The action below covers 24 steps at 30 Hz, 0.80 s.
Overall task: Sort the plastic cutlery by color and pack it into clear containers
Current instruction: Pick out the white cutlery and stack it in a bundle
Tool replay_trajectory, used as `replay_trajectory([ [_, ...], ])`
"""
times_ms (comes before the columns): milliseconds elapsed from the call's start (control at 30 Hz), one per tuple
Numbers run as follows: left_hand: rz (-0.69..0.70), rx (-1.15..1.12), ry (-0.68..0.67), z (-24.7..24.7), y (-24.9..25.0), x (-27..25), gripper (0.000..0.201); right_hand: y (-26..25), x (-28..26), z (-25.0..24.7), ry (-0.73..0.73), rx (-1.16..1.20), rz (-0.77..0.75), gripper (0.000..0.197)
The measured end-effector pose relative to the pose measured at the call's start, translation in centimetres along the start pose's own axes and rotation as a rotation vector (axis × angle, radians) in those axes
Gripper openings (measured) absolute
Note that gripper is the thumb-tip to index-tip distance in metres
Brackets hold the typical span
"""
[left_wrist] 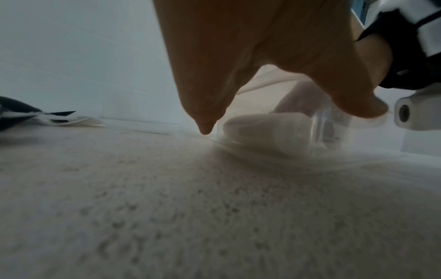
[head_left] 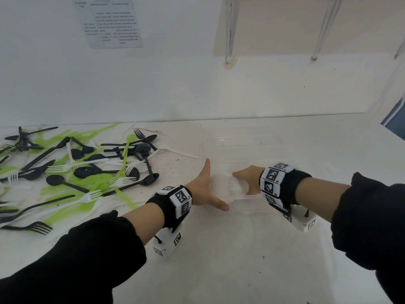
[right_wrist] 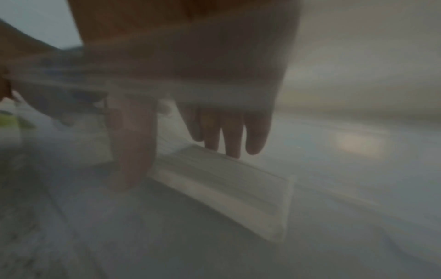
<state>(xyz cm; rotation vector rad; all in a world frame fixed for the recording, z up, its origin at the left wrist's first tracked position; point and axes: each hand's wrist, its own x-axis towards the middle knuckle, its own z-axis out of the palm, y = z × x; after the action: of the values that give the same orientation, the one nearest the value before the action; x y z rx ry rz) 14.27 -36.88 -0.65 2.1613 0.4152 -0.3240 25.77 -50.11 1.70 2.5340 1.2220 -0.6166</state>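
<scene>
A clear container [head_left: 245,196] stands mid-table, hard to make out against the white top. My left hand [head_left: 205,187] lies flat against its left wall with fingers straight and the thumb on the near rim; in the left wrist view the fingertips [left_wrist: 205,130] touch the table by the clear wall [left_wrist: 334,132]. My right hand [head_left: 246,178] reaches over the container, fingers pointing left, thumb down. In the blurred right wrist view the fingers [right_wrist: 229,136] hang straight over a ribbed clear surface [right_wrist: 226,190]. Pale white pieces [head_left: 223,186] show between the hands. Mixed black, green and white cutlery [head_left: 87,170] lies at the left.
The white table [head_left: 219,260] runs to a white wall at the back, with a printed sheet [head_left: 109,23] on it. The cutlery pile spreads to the left edge of view. Near the front, only my dark sleeves cover the table.
</scene>
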Motion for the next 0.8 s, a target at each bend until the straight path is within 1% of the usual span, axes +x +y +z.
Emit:
replay_trajectory([
  [133,0.009,0.005,0.003,0.18,-0.07,0.09,0.139,-0.37,-0.15,0.32,0.014,0.014,0.002,0.058],
  [300,0.016,0.013,0.007,0.34,-0.01,0.15,0.137,-0.74,-0.08,-0.07,0.017,0.005,-0.004,0.070],
  [400,0.014,-0.014,0.000,0.55,-0.20,0.25,0.138,-0.94,-0.03,0.27,-0.028,0.055,0.033,0.061],
  [433,0.013,-0.022,0.003,0.57,-0.25,0.28,0.138,-0.96,-0.11,0.34,-0.021,0.070,0.035,0.060],
  [533,0.017,-0.025,0.016,0.55,-0.50,0.40,0.138,-0.84,-0.30,0.23,0.001,0.086,0.035,0.068],
  [633,0.026,-0.027,0.016,0.65,-0.58,0.43,0.138,-0.37,-0.54,0.13,0.006,0.084,0.054,0.068],
  [800,0.046,-0.047,0.014,0.80,-0.60,0.40,0.134,-0.33,-0.71,0.32,-0.050,0.082,0.059,0.053],
])
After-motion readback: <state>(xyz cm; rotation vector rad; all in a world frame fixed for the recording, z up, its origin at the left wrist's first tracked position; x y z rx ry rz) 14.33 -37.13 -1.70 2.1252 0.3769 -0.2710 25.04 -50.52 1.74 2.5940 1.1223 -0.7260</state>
